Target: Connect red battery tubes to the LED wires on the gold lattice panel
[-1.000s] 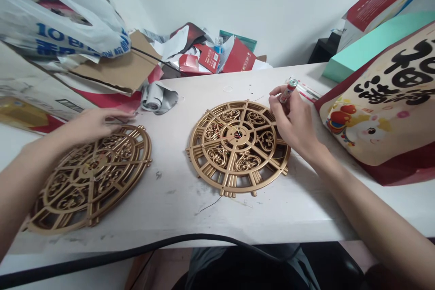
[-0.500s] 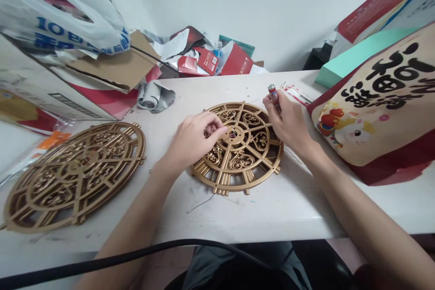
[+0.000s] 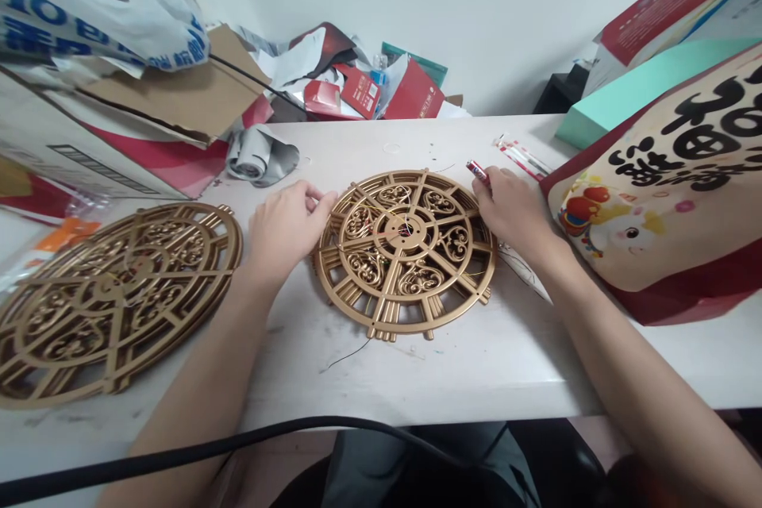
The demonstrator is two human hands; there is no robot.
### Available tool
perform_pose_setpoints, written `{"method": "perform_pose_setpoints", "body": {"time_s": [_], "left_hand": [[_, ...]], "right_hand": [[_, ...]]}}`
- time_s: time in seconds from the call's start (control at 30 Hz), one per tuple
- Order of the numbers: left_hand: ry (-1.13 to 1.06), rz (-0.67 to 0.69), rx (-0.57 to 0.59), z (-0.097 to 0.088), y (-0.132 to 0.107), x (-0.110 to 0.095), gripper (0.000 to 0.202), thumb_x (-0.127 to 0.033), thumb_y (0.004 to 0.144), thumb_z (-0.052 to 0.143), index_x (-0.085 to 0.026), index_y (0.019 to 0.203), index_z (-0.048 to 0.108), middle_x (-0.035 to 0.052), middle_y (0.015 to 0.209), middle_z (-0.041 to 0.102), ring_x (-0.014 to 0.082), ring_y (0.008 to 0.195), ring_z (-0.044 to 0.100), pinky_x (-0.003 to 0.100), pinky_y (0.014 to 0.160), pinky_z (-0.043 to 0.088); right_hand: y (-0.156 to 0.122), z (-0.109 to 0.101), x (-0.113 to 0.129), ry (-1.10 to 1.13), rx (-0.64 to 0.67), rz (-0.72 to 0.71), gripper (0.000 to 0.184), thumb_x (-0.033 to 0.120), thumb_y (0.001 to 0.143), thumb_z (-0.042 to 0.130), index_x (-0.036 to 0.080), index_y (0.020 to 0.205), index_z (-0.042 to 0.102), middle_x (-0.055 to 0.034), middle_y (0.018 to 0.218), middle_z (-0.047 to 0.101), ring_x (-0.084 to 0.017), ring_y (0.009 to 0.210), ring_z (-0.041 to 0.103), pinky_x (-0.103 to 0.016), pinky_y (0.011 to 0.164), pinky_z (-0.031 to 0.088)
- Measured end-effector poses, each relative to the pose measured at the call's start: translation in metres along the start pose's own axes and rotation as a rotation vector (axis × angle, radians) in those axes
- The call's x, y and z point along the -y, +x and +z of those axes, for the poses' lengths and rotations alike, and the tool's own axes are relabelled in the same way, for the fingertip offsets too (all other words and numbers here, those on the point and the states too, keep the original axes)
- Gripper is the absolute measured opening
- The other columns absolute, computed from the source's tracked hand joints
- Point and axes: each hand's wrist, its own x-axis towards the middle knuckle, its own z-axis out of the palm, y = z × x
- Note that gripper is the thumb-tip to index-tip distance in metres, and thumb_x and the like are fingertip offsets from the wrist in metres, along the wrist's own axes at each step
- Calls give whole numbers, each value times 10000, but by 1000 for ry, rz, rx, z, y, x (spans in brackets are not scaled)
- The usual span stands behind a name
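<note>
A round gold openwork clock frame (image 3: 406,252) lies flat on the white table (image 3: 476,365) in front of me. My left hand (image 3: 286,226) rests at its left rim, fingers curled with the thumb and fingertips touching the edge. My right hand (image 3: 512,210) sits at the frame's right rim and is closed on a small red battery (image 3: 478,171) that sticks out above the fingers. A second gold frame (image 3: 113,298) lies at the far left, apart from both hands.
A large printed gift bag (image 3: 672,190) lies at the right. Cardboard boxes (image 3: 178,107), a plastic bag (image 3: 89,16) and red packets (image 3: 410,91) crowd the back left. A grey tape roll (image 3: 253,159) sits behind my left hand. A black cable (image 3: 238,440) runs along the table's near edge.
My left hand left the far-left frame, reached the centre of the middle frame, then drew back to its left rim. My right hand lowered the battery to the right rim.
</note>
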Motion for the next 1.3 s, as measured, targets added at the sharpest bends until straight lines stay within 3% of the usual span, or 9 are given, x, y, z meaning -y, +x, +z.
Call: {"method": "perform_pose_setpoints", "body": {"time_s": [0.1, 0.27, 0.67, 1.07, 1.3], "left_hand": [[25, 19, 68, 1, 0, -1, 412, -624, 895, 508, -254, 886, 688, 69, 884, 747, 298, 834, 650, 383, 731, 419], [2, 59, 75, 3, 0, -3, 390, -595, 890, 531, -241, 844, 686, 76, 836, 744, 269, 798, 648, 372, 747, 431], [-51, 67, 32, 4, -3, -4, 357, -537, 903, 544, -228, 762, 655, 50, 764, 711, 223, 721, 608, 352, 729, 407], [-14, 65, 24, 4, -7, -9, 371, -540, 916, 506, -224, 818, 674, 92, 837, 733, 282, 826, 649, 387, 785, 453], [50, 74, 49, 7, -10, -10, 383, -499, 962, 418, -213, 819, 628, 127, 920, 744, 288, 818, 658, 378, 703, 421]], "right_hand": [[1, 5, -2, 51, 55, -15, 288, 358, 1042, 388, 180, 964, 600, -177, 974, 705, -307, 855, 620, -394, 678, 371], [3, 9, -3, 85, 122, -45, 298, 384, 1038, 405, 196, 886, 580, -169, 980, 694, -299, 860, 611, -406, 699, 390], [3, 13, -2, 55, 101, -25, 284, 390, 1023, 467, 205, 829, 561, -158, 927, 698, -276, 786, 606, -372, 636, 333], [3, 14, -4, 38, 88, -14, 310, 417, 1009, 479, 212, 805, 590, -154, 867, 700, -284, 763, 605, -379, 624, 322], [1, 15, 1, 63, 89, -9, 317, 398, 1031, 434, 203, 843, 598, -162, 896, 698, -272, 767, 611, -381, 631, 345]]}}
